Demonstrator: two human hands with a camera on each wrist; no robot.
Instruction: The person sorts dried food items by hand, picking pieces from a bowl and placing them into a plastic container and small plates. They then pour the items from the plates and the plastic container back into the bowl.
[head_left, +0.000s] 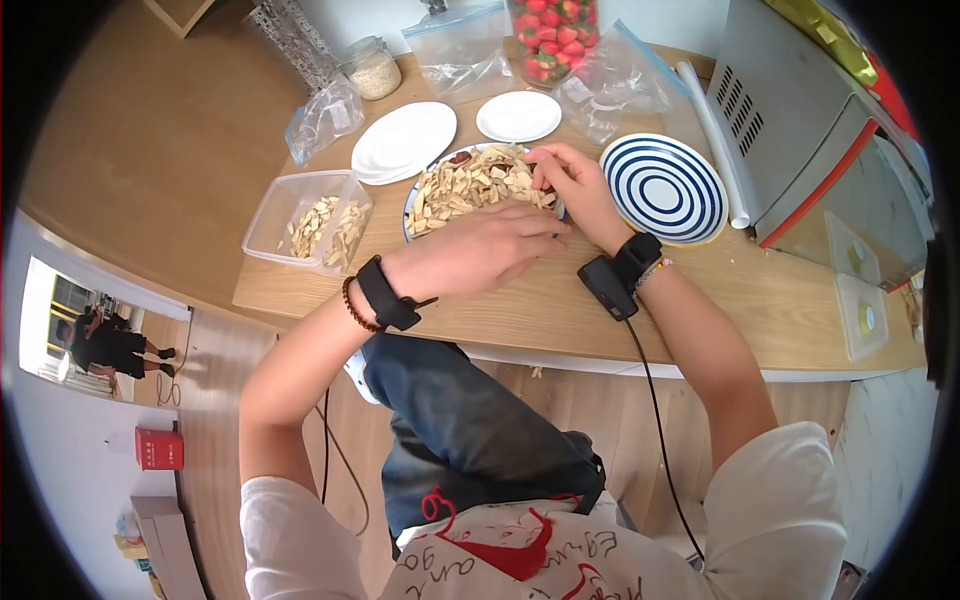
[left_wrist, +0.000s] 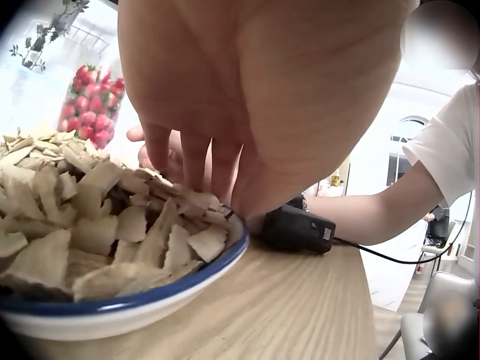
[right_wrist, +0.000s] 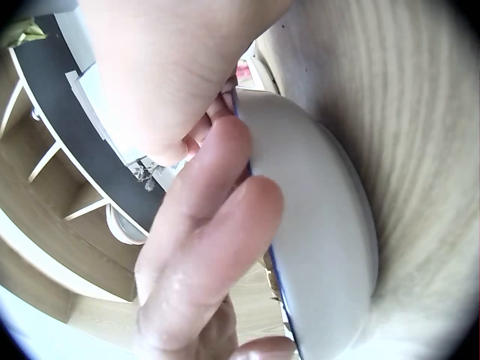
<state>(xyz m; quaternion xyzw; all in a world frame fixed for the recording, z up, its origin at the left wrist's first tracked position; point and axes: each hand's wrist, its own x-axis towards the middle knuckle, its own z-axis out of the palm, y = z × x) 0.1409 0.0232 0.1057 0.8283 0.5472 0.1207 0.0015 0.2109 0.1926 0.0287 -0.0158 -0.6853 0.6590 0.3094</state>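
A blue-rimmed dish [left_wrist: 112,319] is heaped with pale dried slices [head_left: 470,185], a few dark reddish-brown pieces among them. My left hand [head_left: 490,248] reaches across the dish's near side, palm down, its fingers extended at the right part of the rim. In the right wrist view the left fingertips [right_wrist: 259,206] lie right at the rim. From the right side my right hand [head_left: 575,185] bends its fingers into the edge of the heap. Its fingertips are partly hidden, and I cannot tell whether they pinch a slice.
Left of the dish stands a clear plastic tub [head_left: 265,230] with some slices. White plates [head_left: 400,140] lie behind, and a blue-ringed plate [head_left: 665,190] lies to the right. Along the back are zip bags [head_left: 460,60], a jar [head_left: 372,70] and a strawberry-filled container [head_left: 555,35]. A grey appliance [head_left: 770,90] stands right.
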